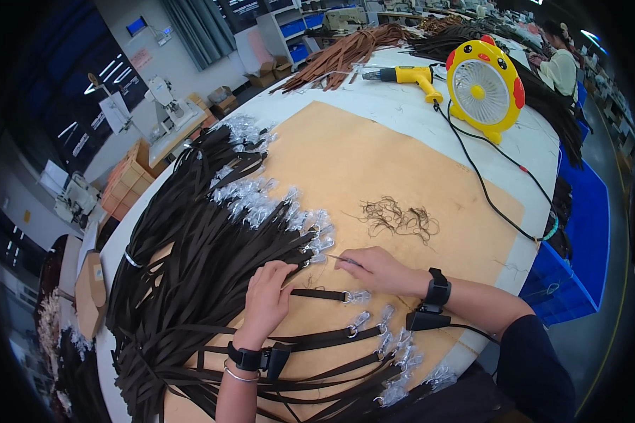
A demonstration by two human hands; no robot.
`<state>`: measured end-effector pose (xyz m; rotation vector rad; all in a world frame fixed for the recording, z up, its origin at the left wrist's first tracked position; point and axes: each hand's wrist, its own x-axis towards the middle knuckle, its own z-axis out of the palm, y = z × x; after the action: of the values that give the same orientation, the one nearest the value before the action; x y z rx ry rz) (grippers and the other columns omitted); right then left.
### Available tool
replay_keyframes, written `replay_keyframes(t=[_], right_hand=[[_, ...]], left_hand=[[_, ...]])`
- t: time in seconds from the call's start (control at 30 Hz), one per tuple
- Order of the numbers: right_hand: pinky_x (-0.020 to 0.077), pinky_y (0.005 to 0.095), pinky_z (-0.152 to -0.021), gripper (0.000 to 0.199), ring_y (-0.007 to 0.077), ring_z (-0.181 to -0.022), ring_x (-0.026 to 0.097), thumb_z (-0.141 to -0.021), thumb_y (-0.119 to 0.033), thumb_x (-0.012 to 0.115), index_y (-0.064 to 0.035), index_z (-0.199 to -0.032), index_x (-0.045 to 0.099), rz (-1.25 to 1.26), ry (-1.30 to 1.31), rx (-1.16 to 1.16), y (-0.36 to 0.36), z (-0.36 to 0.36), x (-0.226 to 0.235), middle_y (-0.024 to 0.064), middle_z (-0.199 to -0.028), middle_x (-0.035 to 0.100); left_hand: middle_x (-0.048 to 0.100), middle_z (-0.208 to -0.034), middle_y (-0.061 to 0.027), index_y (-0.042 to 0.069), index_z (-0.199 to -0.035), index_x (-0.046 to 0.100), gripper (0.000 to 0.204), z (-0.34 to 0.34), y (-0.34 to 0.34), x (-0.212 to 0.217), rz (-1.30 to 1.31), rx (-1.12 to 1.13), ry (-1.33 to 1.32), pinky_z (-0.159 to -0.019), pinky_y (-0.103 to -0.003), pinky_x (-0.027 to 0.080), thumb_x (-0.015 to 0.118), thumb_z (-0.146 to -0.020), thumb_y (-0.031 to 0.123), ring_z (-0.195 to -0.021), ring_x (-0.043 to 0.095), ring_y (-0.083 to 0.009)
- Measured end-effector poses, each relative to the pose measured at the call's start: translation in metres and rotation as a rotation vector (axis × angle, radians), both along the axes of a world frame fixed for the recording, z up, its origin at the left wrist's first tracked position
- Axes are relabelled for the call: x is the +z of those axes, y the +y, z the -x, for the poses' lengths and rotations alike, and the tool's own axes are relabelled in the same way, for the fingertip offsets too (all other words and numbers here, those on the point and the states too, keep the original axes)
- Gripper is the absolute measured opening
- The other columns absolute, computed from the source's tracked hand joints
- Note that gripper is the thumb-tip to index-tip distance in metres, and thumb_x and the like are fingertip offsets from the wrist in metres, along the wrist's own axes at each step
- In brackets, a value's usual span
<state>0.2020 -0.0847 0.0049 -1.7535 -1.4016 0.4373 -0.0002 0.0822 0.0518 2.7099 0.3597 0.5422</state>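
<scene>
My left hand [267, 296] is closed, its fingertips pinching a black strap [300, 267] near its metal-hardware end. In my right hand [381, 271] is a thin pointed metal tool [347, 261], perhaps thread snips; its tip points left at the strap ends. To the left lies a big pile of black straps [190, 247], their metal ends wrapped in clear plastic [243, 197]. Closer to me, several separate straps [331, 340] run rightward across the brown sheet [374, 155], with plastic-wrapped clasps at their ends.
Loose dark threads [398, 218] lie in a tangle beyond my right hand. A yellow chick-shaped fan [481, 88] and a yellow heat gun [410, 76] stand at the back, with a black cord [476, 176] trailing right. Blue bins [578, 240] flank the table; a person [561, 63] sits far right.
</scene>
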Motion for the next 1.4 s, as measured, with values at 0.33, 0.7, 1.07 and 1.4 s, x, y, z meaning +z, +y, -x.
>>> replay_keyframes(t=[0.33, 0.7, 1.07, 1.4], right_hand=[[0.0549, 0.0286, -0.083, 0.033, 0.0147, -0.090, 0.066, -0.105, -0.025, 0.050, 0.0027, -0.110, 0.067, 0.101, 0.753, 0.364, 0.044, 0.015, -0.039, 0.0090, -0.104, 0.070], [0.0526, 0.0326, -0.078, 0.034, 0.0170, -0.088, 0.068, -0.103, -0.030, 0.049, -0.0011, -0.111, 0.065, -0.085, 0.443, -0.198, -0.025, -0.031, -0.002, 0.0121, -0.096, 0.070], [0.0516, 0.0413, -0.087, 0.033, 0.0347, -0.102, 0.065, -0.103, -0.029, 0.048, -0.0048, -0.117, 0.065, 0.071, -0.075, 0.130, -0.027, 0.017, -0.002, 0.0158, -0.109, 0.069], [0.0544, 0.0402, -0.078, 0.028, 0.0299, -0.094, 0.065, -0.102, -0.028, 0.050, -0.0072, -0.115, 0.064, -0.161, -0.143, 0.252, -0.030, 0.044, -0.006, 0.0103, -0.106, 0.069]], left_hand=[[0.068, -0.088, -0.0056, 0.009, -0.092, 0.073, 0.010, 0.047, -0.003, -0.010, -0.031, -0.041, 0.122, -0.079, -0.038, 0.046, 0.071, -0.084, 0.013, -0.085, 0.063, -0.0273], [0.068, -0.092, -0.0032, 0.013, -0.100, 0.073, 0.035, 0.134, -0.071, -0.007, 0.238, -0.256, 0.271, -0.070, -0.035, 0.055, 0.062, -0.071, -0.004, -0.084, 0.069, -0.0256], [0.065, -0.101, -0.0110, 0.003, -0.104, 0.070, 0.019, 0.089, -0.074, 0.026, 0.179, 0.069, 0.162, -0.077, -0.037, 0.054, 0.072, -0.087, 0.012, -0.090, 0.066, -0.0308], [0.059, -0.096, -0.0091, 0.006, -0.100, 0.064, 0.029, 0.000, -0.036, -0.021, -0.181, 0.161, 0.108, -0.074, -0.041, 0.050, 0.077, -0.075, 0.011, -0.089, 0.060, -0.0305]])
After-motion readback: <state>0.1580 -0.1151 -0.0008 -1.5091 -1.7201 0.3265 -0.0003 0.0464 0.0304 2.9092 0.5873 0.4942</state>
